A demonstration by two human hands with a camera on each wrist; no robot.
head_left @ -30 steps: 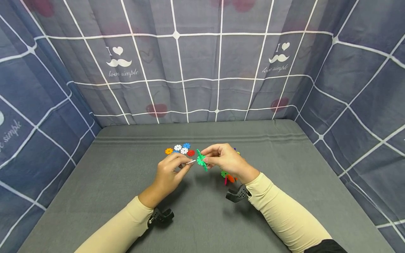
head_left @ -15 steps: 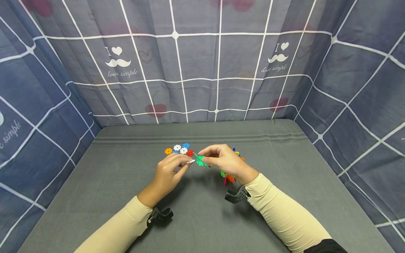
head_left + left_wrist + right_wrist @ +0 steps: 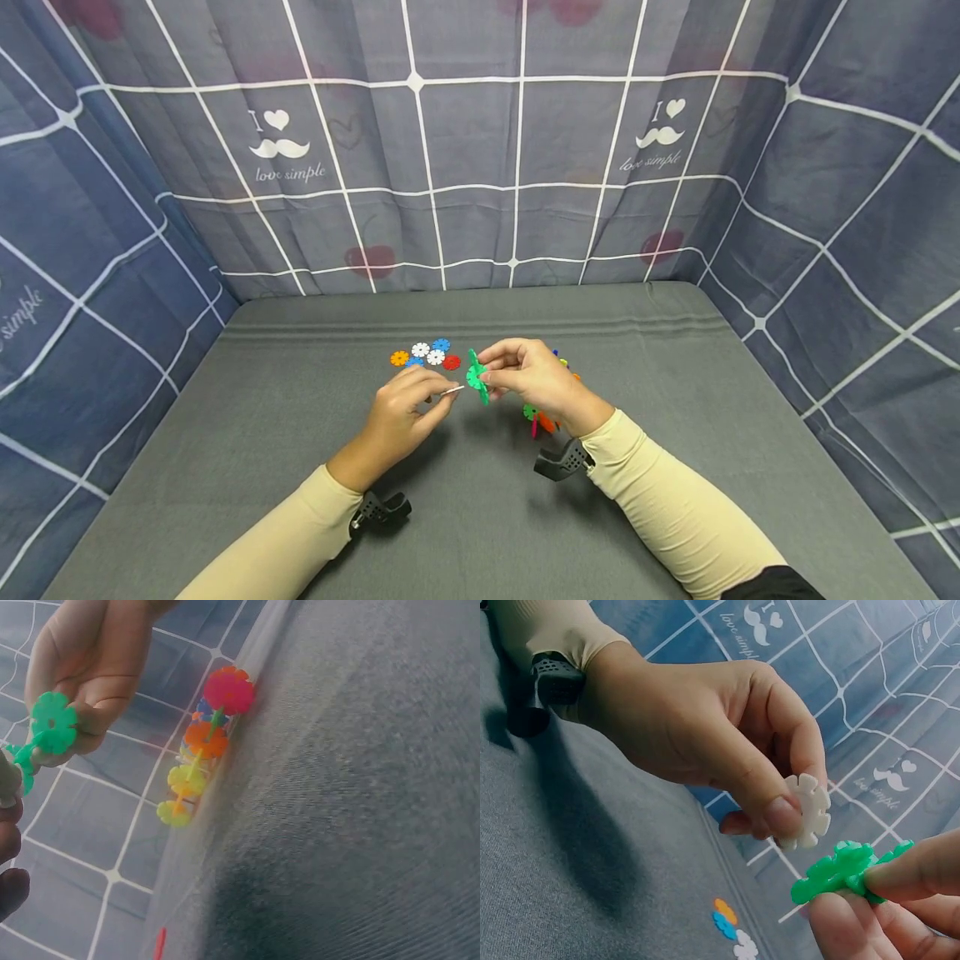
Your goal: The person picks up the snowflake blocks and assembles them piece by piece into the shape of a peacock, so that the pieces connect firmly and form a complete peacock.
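My left hand [image 3: 405, 412] pinches a white snowflake disc [image 3: 817, 814] between thumb and fingers; in the right wrist view its notched rim faces outward. Opposite it, my right hand [image 3: 534, 379] pinches a green piece made of interlocked snowflake discs [image 3: 838, 868], set at angles to each other. In the head view the white disc appears nearly edge-on, a small gap left of the green piece [image 3: 476, 377]. Both hands are raised over the grey table. Only a few left fingertips [image 3: 11, 840] show at the edge of the left wrist view.
Loose snowflake discs lie flat beyond my left hand, among them an orange disc [image 3: 400, 358] and a red disc [image 3: 452, 362]. Joined multicoloured discs [image 3: 204, 740] stand by my right hand, partly hidden by it in the head view. A patterned curtain [image 3: 480, 142] encloses the table.
The green piece tilted over half a second ago and is turned back more upright now. The white disc has tipped slightly and sits a little lower. Both forearms stay nearly still.
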